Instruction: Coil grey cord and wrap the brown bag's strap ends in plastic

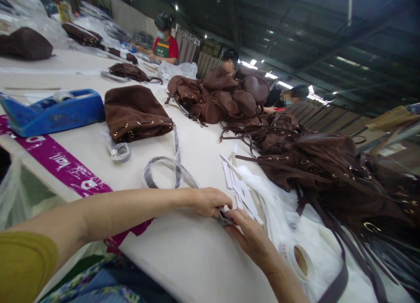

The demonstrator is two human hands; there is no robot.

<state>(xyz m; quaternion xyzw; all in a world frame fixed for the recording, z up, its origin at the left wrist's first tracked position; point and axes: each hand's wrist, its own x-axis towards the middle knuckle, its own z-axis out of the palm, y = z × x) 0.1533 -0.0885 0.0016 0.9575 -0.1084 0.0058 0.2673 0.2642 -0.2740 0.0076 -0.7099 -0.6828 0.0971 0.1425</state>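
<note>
My left hand [208,201] and my right hand [251,233] meet over the white table. Both are closed on the end of a dark bag strap [225,217], which seems wrapped in clear film. The wrapped strap [160,161] loops back across the table toward a brown drawstring bag [136,113] with gold eyelets. Beside that bag lies a small coil in clear plastic [120,152]. Exactly how the fingertips grip the strap end is partly hidden.
A blue tape dispenser [62,113] stands at the left above a purple printed strip [65,165]. White paper strips [241,191], a tape roll [300,259] and white sheeting [275,202] lie right. Brown bags [321,158] are heaped behind. Co-workers [166,47] are across the table.
</note>
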